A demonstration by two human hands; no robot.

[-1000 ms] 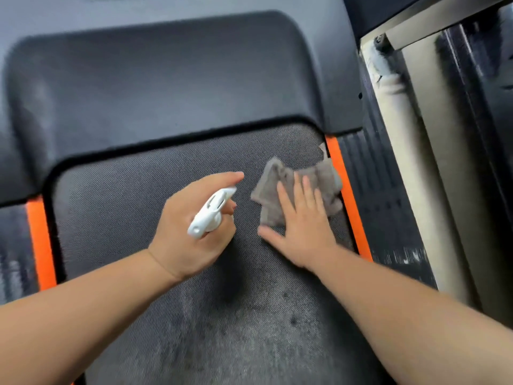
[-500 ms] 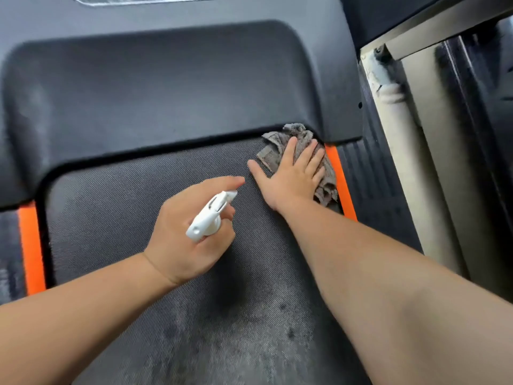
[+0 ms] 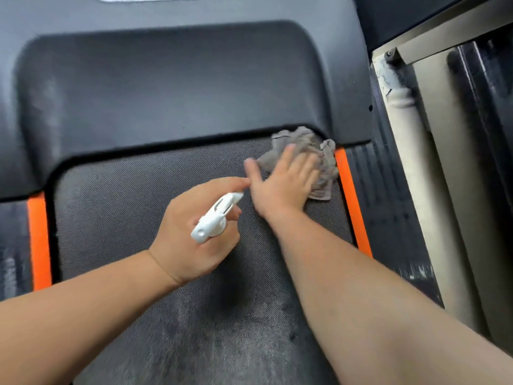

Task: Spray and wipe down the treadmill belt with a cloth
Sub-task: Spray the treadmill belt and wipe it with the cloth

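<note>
The dark textured treadmill belt [image 3: 116, 212] fills the middle of the view, with a darker damp patch near the bottom. My right hand [image 3: 283, 184] presses flat, fingers straight, on a crumpled grey cloth [image 3: 322, 157] at the belt's far right corner, against the motor cover edge. My left hand [image 3: 191, 234] grips a white spray bottle head [image 3: 215, 218] above the belt's middle, nozzle pointing toward the right hand. The bottle's body is hidden under the hand.
A dark plastic motor cover [image 3: 172, 87] rises at the belt's far end. Orange strips [image 3: 351, 195] [image 3: 39, 243] and ribbed side rails [image 3: 388, 207] flank the belt. A beige post and frame [image 3: 416, 151] stand at the right.
My right hand slid the cloth from mid-belt up to the far right corner, then shifted it slightly along the cover edge. The left hand with the sprayer stayed nearly still.
</note>
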